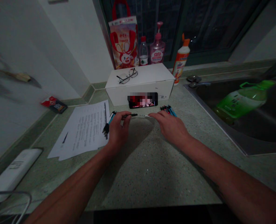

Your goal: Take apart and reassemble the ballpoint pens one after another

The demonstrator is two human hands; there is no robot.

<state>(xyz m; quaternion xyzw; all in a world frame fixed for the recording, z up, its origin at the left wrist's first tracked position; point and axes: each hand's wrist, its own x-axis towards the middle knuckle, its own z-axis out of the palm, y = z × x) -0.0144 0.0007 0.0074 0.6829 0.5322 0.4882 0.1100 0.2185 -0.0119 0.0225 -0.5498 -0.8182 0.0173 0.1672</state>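
My left hand (117, 130) is closed around a dark pen barrel (133, 115) above the counter. From the barrel's right end a thin, pale pen refill (142, 115) sticks out, and the fingertips of my right hand (172, 126) pinch its far end. Whether the refill is partly inside the barrel is too small to tell. Blue and black pens (106, 128) lie beside my left hand, partly hidden by it. Behind my right hand is another bunch of pens (171, 110). A phone (142, 105) with a lit screen leans on the white box (149, 87) just beyond both hands.
Printed sheets (82, 130) lie to the left, near a white power strip (16, 171) with cables. Glasses (127, 76) rest on the box. Bottles (157, 51) and a red bag (124, 43) stand behind it. The sink (233, 143) at right holds a green jug (242, 99).
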